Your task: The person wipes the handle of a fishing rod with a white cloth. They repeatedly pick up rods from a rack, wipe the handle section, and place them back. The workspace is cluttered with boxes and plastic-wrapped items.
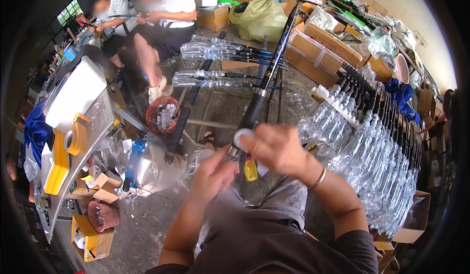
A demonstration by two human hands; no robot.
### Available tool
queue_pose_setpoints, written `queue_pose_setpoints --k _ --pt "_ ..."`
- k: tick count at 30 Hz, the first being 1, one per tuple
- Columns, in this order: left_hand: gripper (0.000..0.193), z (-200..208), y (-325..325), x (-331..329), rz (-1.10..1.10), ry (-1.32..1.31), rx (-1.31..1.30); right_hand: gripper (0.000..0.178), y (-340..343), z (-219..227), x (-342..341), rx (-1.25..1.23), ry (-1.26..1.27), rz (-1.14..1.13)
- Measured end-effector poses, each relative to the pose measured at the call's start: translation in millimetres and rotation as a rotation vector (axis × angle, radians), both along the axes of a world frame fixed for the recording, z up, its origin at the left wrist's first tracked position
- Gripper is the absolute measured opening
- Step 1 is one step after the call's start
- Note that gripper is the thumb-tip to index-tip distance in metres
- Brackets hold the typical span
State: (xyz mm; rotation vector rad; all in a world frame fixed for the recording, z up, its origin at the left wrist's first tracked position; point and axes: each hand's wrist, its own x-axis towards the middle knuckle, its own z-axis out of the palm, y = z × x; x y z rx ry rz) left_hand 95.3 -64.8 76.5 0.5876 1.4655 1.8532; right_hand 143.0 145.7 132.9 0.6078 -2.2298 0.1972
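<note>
A black fishing rod [254, 108] with silver rings slants away from me, its far end up toward the boxes. My left hand [215, 168] is closed around the silver fitting at its near end, below the black grip. Just above that fitting, my right hand [276, 146] pinches a small white round piece [243, 139] against the rod. Blur keeps me from telling whether it is a roll of tape or a wad of cloth. Behind my hands, partly covered, a small yellow bottle [250, 170] shows near my knees.
Many plastic-wrapped rods [372, 151] lean in a row at right. More wrapped rods [220, 78] lie across a rack ahead. A red basket [162, 115] holds white scraps. At left stands a table [88, 151] with a tape dispenser [77, 136]. Two people sit at far left, handling rods.
</note>
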Motion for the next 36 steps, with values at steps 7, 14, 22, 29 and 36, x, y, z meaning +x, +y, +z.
queue_pose_setpoints --k 7,14,22,29,36 --pt "0.055 11 0 6 -0.082 -0.201 0.090 0.032 1 -7 0 -0.040 0.014 0.058" --pt "0.058 13 -3 6 -0.191 -0.344 0.081 0.038 0 -6 0 -0.147 0.017 0.078" --pt "0.056 -5 -6 -5 -0.433 -0.691 0.281 0.039 5 -10 -4 -0.197 0.035 0.070" --pt "0.055 -22 -1 -3 -0.616 -0.957 0.476 0.041 10 -9 -7 -0.282 0.102 0.050" --pt "0.054 -19 7 -1 -0.646 -0.958 0.552 0.037 10 -10 -11 -0.375 0.136 0.067"
